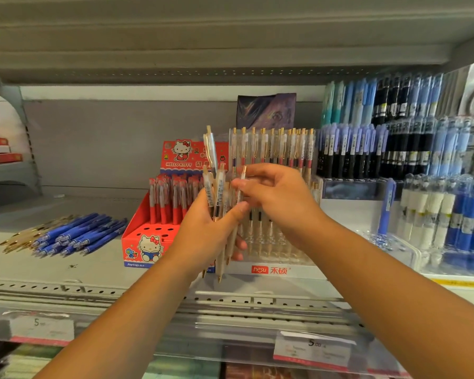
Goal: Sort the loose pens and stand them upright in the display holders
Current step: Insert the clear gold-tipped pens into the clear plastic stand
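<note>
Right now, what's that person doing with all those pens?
A person is sorting pens at a shop shelf. The left hand grips a bunch of beige pens, and the right hand pinches one pen from it, in front of the clear holder. A pile of blue pens lies loose on the shelf.

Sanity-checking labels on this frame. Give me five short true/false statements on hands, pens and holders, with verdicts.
1. The left hand grips a bundle of beige pens. True.
2. The right hand is empty. False: it pinches a single pen at the bundle.
3. The blue pens stand upright in a holder. False: they lie loose on the shelf.
4. The Hello Kitty box holds red pens. True.
5. The hesu holder is empty. False: gold-clipped pens stand in it.
</note>
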